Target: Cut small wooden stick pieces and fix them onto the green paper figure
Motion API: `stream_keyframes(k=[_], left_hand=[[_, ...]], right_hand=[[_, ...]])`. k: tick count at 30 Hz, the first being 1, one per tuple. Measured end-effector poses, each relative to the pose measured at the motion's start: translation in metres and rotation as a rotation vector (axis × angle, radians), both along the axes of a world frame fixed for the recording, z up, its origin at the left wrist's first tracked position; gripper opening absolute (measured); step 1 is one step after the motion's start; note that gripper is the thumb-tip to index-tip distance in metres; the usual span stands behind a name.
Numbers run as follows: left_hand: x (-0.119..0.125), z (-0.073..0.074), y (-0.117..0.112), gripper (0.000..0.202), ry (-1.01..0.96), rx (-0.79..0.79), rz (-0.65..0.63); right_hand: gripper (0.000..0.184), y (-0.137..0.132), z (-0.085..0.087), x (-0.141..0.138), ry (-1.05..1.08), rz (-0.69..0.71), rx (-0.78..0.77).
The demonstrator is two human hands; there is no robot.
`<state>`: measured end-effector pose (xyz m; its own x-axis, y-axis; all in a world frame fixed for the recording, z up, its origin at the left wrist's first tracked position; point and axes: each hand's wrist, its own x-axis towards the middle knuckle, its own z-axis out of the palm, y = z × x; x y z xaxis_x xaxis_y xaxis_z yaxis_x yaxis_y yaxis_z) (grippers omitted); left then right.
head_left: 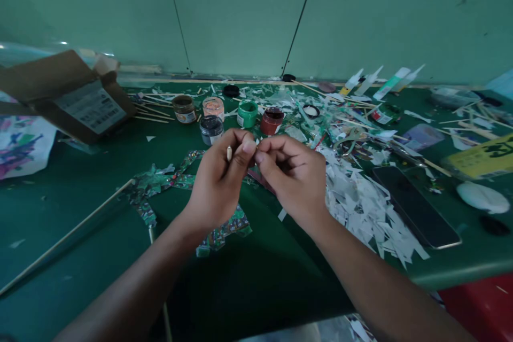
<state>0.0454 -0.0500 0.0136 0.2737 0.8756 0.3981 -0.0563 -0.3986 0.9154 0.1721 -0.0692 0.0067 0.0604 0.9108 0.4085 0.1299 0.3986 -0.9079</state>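
My left hand [220, 179] and my right hand [294, 173] meet above the middle of the green table [80, 187], fingertips touching. The left hand's fingers are curled round a short pale wooden stick [229, 153] whose end pokes up between them. The right hand pinches something small at the same spot; I cannot make out what. Below the hands lies a patterned green paper strip shape [160, 184]. A long wooden skewer [68, 235] lies to the left.
Several small paint pots [247, 114] stand behind the hands. A heap of white paper scraps [368, 206], a dark phone [414, 206], glue tubes [390, 83] and scissors [352, 144] lie right. A cardboard box [68, 96] sits at the back left.
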Motion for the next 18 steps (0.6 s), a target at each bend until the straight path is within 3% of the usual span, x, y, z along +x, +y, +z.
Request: stream_keyframes(k=[9,18], left_hand=[[-0.009,0.004,0.002,0.003,0.307,0.238,0.155],[-0.013,0.001,0.006,0.005,0.47,0.343,0.265]], right_hand=[[0.005,0.0,0.005,0.001,-0.215,-0.173,0.077],[0.004,0.003,-0.001,0.003,-0.277,-0.141,0.061]])
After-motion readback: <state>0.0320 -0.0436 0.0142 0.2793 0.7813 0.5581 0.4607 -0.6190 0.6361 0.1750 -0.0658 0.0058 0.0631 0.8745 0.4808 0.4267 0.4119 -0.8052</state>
